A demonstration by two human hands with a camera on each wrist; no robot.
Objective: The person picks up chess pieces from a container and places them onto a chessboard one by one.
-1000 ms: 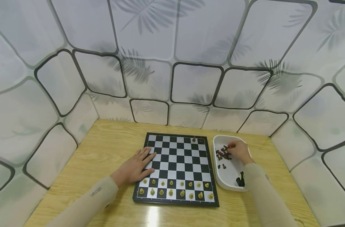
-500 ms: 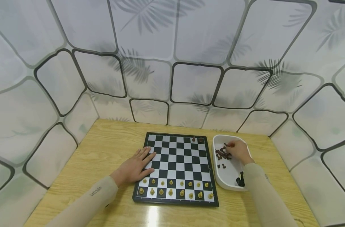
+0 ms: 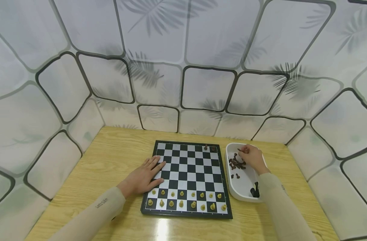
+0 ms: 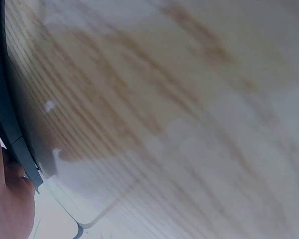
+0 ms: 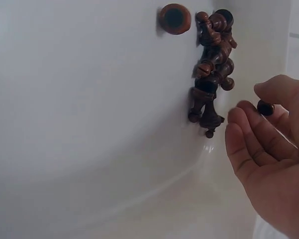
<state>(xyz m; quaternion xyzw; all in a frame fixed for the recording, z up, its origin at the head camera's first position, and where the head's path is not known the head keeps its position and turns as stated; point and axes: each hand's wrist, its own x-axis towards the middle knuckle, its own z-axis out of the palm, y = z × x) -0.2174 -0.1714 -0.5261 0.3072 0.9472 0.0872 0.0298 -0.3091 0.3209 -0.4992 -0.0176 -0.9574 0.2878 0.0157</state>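
Note:
My left hand [image 3: 141, 175] rests with straight fingers on the left edge of the black-and-white chessboard [image 3: 191, 167]; only part of it shows in the left wrist view. Over the white tray [image 3: 242, 196], my right hand [image 3: 253, 158] pinches a dark brown chess piece [image 5: 265, 107] between thumb and fingers. The fingers cover most of that piece, so its kind is hidden. Below lies a heap of brown chess pieces [image 5: 214, 59]. Two brown pieces [image 3: 205, 147] stand in the board's far right corner. Gold chess pieces [image 3: 181, 203] fill the two near rows.
A black object with a yellow patch [image 3: 255, 191] lies at the tray's near end. The tray stands just right of the board on a wooden table [image 3: 123, 150]. Patterned walls [image 3: 159, 85] enclose the table at the back and sides.
My right hand has lifted slightly from the heap and toward the tray's far end, with a brown chess piece now in its fingertips. The left hand has stayed in place.

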